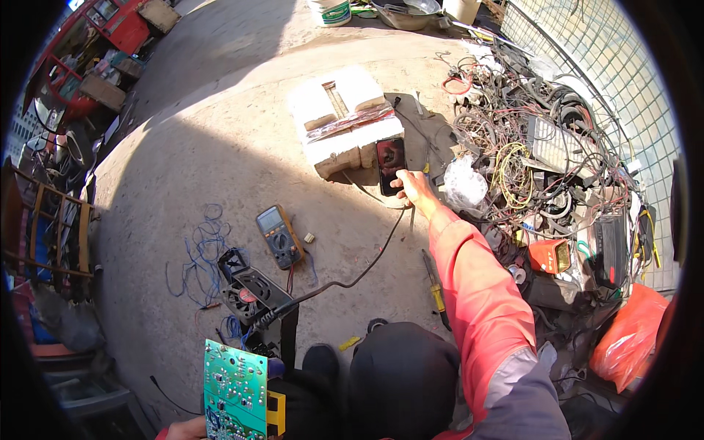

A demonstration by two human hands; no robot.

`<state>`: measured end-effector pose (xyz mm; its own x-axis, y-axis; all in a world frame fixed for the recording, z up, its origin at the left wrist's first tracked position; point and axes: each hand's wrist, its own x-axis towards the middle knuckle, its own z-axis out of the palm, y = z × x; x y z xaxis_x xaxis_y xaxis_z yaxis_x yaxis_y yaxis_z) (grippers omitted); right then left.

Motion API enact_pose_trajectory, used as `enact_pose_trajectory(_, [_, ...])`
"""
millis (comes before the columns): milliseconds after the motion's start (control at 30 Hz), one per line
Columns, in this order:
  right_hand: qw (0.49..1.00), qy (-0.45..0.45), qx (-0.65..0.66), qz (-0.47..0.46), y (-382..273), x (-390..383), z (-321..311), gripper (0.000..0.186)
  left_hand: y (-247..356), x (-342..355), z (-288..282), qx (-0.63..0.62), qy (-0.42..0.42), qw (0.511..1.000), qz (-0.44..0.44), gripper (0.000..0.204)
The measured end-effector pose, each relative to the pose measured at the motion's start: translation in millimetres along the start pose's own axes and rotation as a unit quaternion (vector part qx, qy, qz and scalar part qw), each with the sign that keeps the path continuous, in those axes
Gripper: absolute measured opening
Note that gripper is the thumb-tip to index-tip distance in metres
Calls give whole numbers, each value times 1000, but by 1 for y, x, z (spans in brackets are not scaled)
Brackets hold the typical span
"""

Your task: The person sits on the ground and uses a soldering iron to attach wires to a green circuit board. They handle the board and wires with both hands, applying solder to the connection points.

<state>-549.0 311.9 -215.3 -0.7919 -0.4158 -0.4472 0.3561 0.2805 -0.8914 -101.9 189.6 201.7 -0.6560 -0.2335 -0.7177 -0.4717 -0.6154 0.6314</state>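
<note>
My left hand is at the lower edge, closed on the side of a green circuit board with solder joints facing up and a yellow part at its edge. Stretched forward, my right hand has its fingertips at the lower right of a dark smartphone. The phone leans upright against a white block, which looks like foam packing. Between my arms lie a multimeter with an orange-brown rim and a black housing with a fan. A dark cable runs from the housing toward the phone.
Tangled wires and scrap fill the right side beside a wire fence. Near my right forearm lies a yellow-and-black tool. Thin blue wire is loose left of the multimeter. An orange-red bag sits at right; a white bucket stands far off.
</note>
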Motion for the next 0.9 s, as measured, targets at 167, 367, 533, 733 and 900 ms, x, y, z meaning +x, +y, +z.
enact_pose_trajectory(167, [1000,16,-12,-7,-14,13,12,44,7,5,-2,14,1,1000,-19,56])
enact_pose_trajectory(367, [983,26,163,-83,-55,5,-1,22,17,14,-4,18,-3,998,-53,56])
enact_pose_trajectory(533, [984,59,165,-30,-38,-4,-19,23,25,25,-7,11,-23,997,-71,55])
enact_pose_trajectory(733, [967,112,222,62,-17,-59,-35,23,31,19,-6,19,-58,992,-109,54])
enact_pose_trajectory(900, [945,108,283,121,17,-130,-44,20,19,-3,-7,18,-89,990,-110,54])
